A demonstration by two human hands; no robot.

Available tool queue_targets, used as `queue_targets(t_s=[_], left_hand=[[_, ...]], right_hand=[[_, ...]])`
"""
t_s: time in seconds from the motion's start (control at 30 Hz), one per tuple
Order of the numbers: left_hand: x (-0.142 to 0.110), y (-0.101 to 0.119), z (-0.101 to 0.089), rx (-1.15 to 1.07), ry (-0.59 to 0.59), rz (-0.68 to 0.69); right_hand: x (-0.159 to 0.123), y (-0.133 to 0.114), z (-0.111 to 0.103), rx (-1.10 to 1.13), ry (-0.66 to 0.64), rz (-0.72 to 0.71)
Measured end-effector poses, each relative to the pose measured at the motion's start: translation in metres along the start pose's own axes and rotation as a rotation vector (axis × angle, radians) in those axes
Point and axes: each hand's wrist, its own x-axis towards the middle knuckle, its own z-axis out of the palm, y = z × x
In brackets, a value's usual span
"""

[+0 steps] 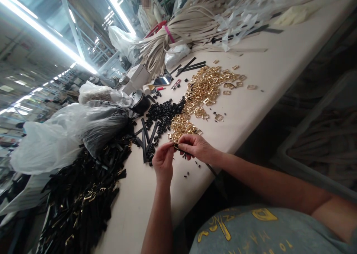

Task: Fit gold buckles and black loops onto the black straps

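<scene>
My left hand [164, 160] and my right hand [196, 147] meet over the near part of the table, both closed in a pinch. Between them is a short black strap [181, 148], its ends partly covered by my fingers. A bit of gold colour shows at the strap, too small to make out fully. Just beyond my fingertips spreads a heap of gold buckles [205, 86]. Left of it lies a pile of small black loops [164, 114]. Several black strap pieces [144, 138] rest near my left hand.
A big heap of black straps with gold buckles [89, 198] covers the table's left side, beside plastic bags [64, 131]. A black mug [139, 102] and a phone [162, 81] stand farther back. Beige strips [192, 18] lie at the far end, near another person [149, 14].
</scene>
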Motion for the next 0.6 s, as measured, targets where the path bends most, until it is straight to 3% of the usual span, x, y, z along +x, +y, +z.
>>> queue_targets(t_s=[0.2, 0.37, 0.5, 0.6], left_hand=[[0.004, 0.003, 0.0, -0.199, 0.026, -0.215], [0.006, 0.006, 0.001, -0.305, -0.026, -0.439], [0.004, 0.005, 0.003, -0.307, -0.034, -0.451], [0.004, 0.005, 0.001, -0.332, -0.002, -0.451]], right_hand=[[0.0, -0.003, -0.001, -0.081, -0.013, -0.032], [-0.002, -0.011, -0.003, -0.268, -0.02, -0.077], [-0.001, -0.014, -0.002, -0.321, -0.011, -0.066], [-0.002, -0.02, -0.005, -0.351, -0.091, 0.022]])
